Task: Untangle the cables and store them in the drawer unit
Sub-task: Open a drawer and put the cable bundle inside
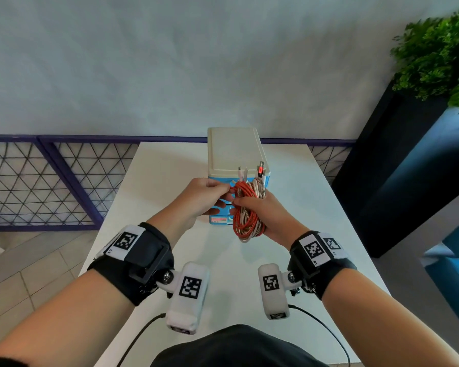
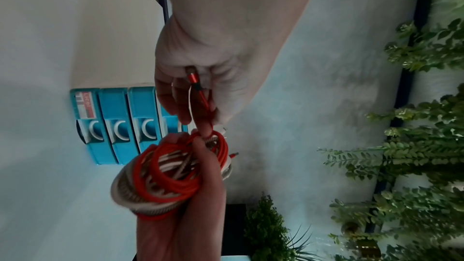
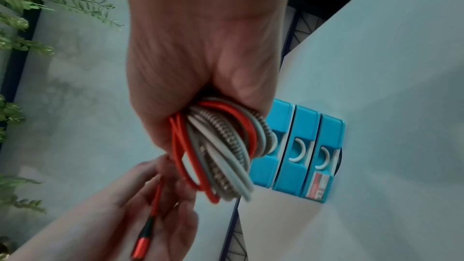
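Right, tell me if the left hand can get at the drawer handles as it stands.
Probably not yet: the left hand is pinching a red cable end, though the drawer unit sits just behind it with its front unblocked.

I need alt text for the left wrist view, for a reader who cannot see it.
The left hand pinches the red cable end, while the right hand grips a coiled bundle of red, white and braided cables. Behind them stands a blue drawer unit with its drawers closed.

Right hand fisted tight round the cable bundle, raised before the chest; left hand alongside, fingertips pinching one red cable end (plug lying across the palm).
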Demonstrator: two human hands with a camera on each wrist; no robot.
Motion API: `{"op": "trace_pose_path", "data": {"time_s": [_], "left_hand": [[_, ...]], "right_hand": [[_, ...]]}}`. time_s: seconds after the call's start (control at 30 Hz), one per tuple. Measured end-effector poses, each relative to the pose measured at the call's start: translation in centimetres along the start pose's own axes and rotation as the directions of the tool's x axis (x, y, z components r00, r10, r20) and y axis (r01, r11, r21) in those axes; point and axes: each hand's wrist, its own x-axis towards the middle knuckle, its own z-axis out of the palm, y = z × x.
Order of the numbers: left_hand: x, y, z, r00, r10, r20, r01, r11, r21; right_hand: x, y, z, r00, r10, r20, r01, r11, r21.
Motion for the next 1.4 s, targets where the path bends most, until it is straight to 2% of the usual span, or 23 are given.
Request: {"op": "trace_pose_path", "data": {"time_s": [0.13, 0.23, 0.33, 0.47, 0.53, 0.57, 0.6, 0.67, 0.7, 0.73, 0.77, 0.8, 0.83, 0.87, 0.9, 0.93, 1.0, 1.1, 1.17, 1.23, 1.27, 1.33, 1.4], "left_hand": [[0.0, -0.9, 1.2, 0.999, -0.016, -0.051, 0.011, 0.996, -0.087], [-0.6, -1.0, 2.8, 0.999, -0.03, -0.021, 0.025, 0.978, -0.209], [-1.4, -0.2, 3.7, 0.989, -0.056, 0.138, 0.115, 0.873, -0.473], [-1.8, 0.1, 2.8, 0.926, -0.057, 0.372, 0.297, 0.718, -0.629], [-1.9, 0.2, 2.0, 0.92, -0.106, 0.377, 0.334, 0.715, -0.614], [-1.7, 0.0, 1.9, 0.911, -0.133, 0.39, 0.371, 0.678, -0.634], [-1.6, -0.3, 2.0, 0.927, -0.164, 0.338, 0.356, 0.672, -0.65], [-1.7, -0.7, 1.9, 0.963, -0.094, 0.254, 0.217, 0.828, -0.517], [-1.4, -1.3, 1.5, 0.977, -0.009, 0.214, 0.086, 0.932, -0.352], [-1.2, -1.9, 0.8, 0.981, 0.076, 0.18, -0.049, 0.987, -0.154], [-0.9, -2.3, -0.1, 0.962, 0.196, 0.192, -0.223, 0.967, 0.127], [-0.5, -2.8, -0.9, 0.922, 0.305, 0.241, -0.38, 0.838, 0.393], [-0.4, -3.1, -1.5, 0.863, 0.395, 0.314, -0.503, 0.636, 0.585], [-0.4, -3.1, -1.7, 0.804, 0.449, 0.389, -0.574, 0.417, 0.705], [-0.2, -3.2, -1.7, 0.747, 0.493, 0.447, -0.602, 0.215, 0.769], [-0.1, -3.1, -1.5, 0.69, 0.533, 0.489, -0.603, 0.051, 0.796], [-0.1, -2.8, -0.9, 0.591, 0.575, 0.566, -0.61, -0.14, 0.78], [0.5, -2.8, -0.9, 0.431, 0.652, 0.624, -0.645, -0.261, 0.718], [0.7, -2.6, -0.7, 0.386, 0.681, 0.622, -0.635, -0.293, 0.715], [0.7, -2.5, -0.4, 0.366, 0.703, 0.61, -0.65, -0.276, 0.708], [0.7, -2.4, -0.2, 0.379, 0.703, 0.602, -0.659, -0.252, 0.709], [0.8, -2.6, 0.1, 0.445, 0.673, 0.591, -0.672, -0.185, 0.717], [1.0, -2.9, 0.2, 0.534, 0.623, 0.571, -0.668, -0.103, 0.737]], "right_hand": [[0.5, 0.1, 0.8, 0.991, -0.035, -0.131, 0.028, 0.998, -0.056], [0.9, 0.2, 1.8, 0.991, -0.047, -0.124, 0.033, 0.993, -0.115], [1.1, 0.2, 2.5, 0.996, -0.01, -0.093, 0.0, 0.994, -0.109], [0.9, -0.2, 1.9, 0.998, 0.064, -0.009, -0.063, 0.997, 0.044], [0.7, -0.5, 1.5, 0.998, 0.061, -0.028, -0.062, 0.997, -0.044], [0.6, -0.7, 1.3, 0.997, 0.058, -0.054, -0.065, 0.99, -0.124], [0.5, -1.0, 1.1, 0.996, 0.058, -0.073, -0.072, 0.977, -0.203], [0.5, -1.6, 0.5, 0.994, 0.073, -0.081, -0.094, 0.949, -0.302], [0.5, -1.9, 0.1, 0.993, 0.091, -0.072, -0.11, 0.943, -0.313], [0.6, -2.2, -0.3, 0.992, 0.115, -0.052, -0.125, 0.943, -0.307], [0.6, -2.4, -0.6, 0.99, 0.142, -0.021, -0.141, 0.941, -0.308], [0.5, -2.7, -0.8, 0.985, 0.174, 0.019, -0.158, 0.93, -0.33], [0.5, -2.9, -0.8, 0.975, 0.213, 0.063, -0.175, 0.913, -0.368], [0.4, -3.0, -0.6, 0.961, 0.253, 0.112, -0.189, 0.895, -0.404], [0.2, -3.2, -0.2, 0.941, 0.295, 0.164, -0.199, 0.877, -0.438], [0.0, -3.4, 0.2, 0.918, 0.336, 0.213, -0.204, 0.857, -0.473], [-0.3, -3.6, 0.9, 0.872, 0.395, 0.289, -0.204, 0.829, -0.52], [-0.2, -3.6, 1.4, 0.844, 0.415, 0.341, -0.182, 0.818, -0.546], [-0.1, -3.4, 1.3, 0.833, 0.422, 0.358, -0.157, 0.8, -0.579], [-0.2, -3.3, 1.1, 0.821, 0.439, 0.365, -0.149, 0.782, -0.605], [-0.1, -3.3, 1.0, 0.82, 0.441, 0.364, -0.138, 0.77, -0.623], [0.1, -3.3, 0.8, 0.836, 0.427, 0.345, -0.078, 0.714, -0.695], [0.3, -3.5, 0.8, 0.904, 0.341, 0.258, 0.02, 0.569, -0.822]]}}
